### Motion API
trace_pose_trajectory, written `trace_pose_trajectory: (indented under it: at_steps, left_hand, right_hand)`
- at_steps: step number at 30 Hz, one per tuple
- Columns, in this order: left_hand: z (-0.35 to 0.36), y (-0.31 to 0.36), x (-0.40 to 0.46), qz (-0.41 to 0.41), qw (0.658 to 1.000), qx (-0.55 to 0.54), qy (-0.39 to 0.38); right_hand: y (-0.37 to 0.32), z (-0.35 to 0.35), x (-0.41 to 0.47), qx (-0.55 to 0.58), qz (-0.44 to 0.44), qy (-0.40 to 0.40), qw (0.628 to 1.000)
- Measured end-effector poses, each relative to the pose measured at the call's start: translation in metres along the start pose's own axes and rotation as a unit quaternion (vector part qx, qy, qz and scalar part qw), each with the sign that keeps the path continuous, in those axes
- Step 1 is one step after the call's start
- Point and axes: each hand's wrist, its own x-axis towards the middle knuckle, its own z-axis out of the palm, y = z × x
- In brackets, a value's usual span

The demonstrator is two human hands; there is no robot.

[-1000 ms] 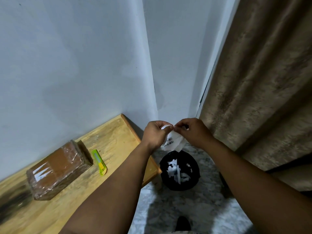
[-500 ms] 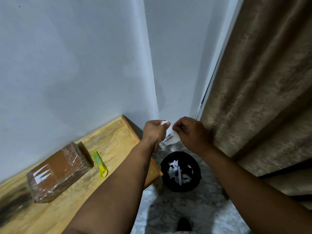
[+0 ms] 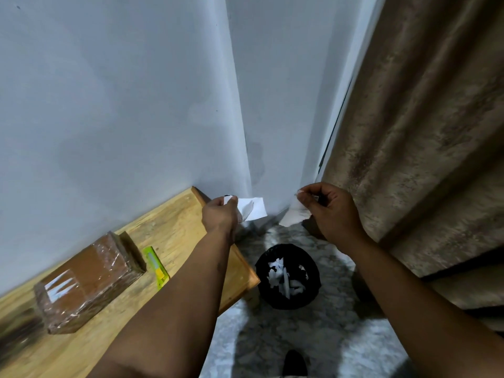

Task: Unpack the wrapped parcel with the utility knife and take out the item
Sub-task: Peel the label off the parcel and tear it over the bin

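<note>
A brown parcel (image 3: 87, 281) wrapped in clear plastic lies on the wooden table (image 3: 169, 230) at the left. A green and yellow utility knife (image 3: 156, 267) lies just right of it. My left hand (image 3: 221, 216) pinches one white piece of torn label paper (image 3: 252, 208) above the table's far corner. My right hand (image 3: 328, 211) pinches the other white piece (image 3: 294, 216), well apart from the first. Both pieces hang above the floor, beyond the bin.
A black bin (image 3: 287, 276) with several white paper scraps stands on the marbled floor right of the table. A brown curtain (image 3: 425, 132) fills the right side. White walls (image 3: 109, 105) meet in a corner behind my hands.
The single barcode label held between both hands has been torn in two. My hands have moved apart, each keeping one piece.
</note>
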Motion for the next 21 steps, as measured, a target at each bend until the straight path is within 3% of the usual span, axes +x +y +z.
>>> trace_pose_trajectory:
  at_steps: [4,8,12,15,21]
  left_hand:
    - [0.008,0.000,-0.016,0.045,0.996,-0.019,-0.068]
    - [0.017,0.004,-0.029,0.099,0.983,-0.019,-0.152]
    - [0.016,0.007,-0.038,0.132,0.964,-0.002,-0.229]
    - [0.008,0.011,-0.045,0.157,0.948,0.022,-0.274]
    - [0.002,0.010,-0.054,0.154,0.941,0.037,-0.301]
  right_hand:
    - [0.000,0.016,0.003,0.097,0.072,-0.024,0.992]
    - [0.005,0.030,0.010,0.072,0.088,-0.010,0.993]
    - [0.007,0.028,0.014,-0.082,0.033,0.007,0.996]
    - [0.005,0.024,0.010,-0.208,-0.028,-0.011,0.978]
    - [0.015,0.024,0.010,-0.331,-0.095,-0.034,0.938]
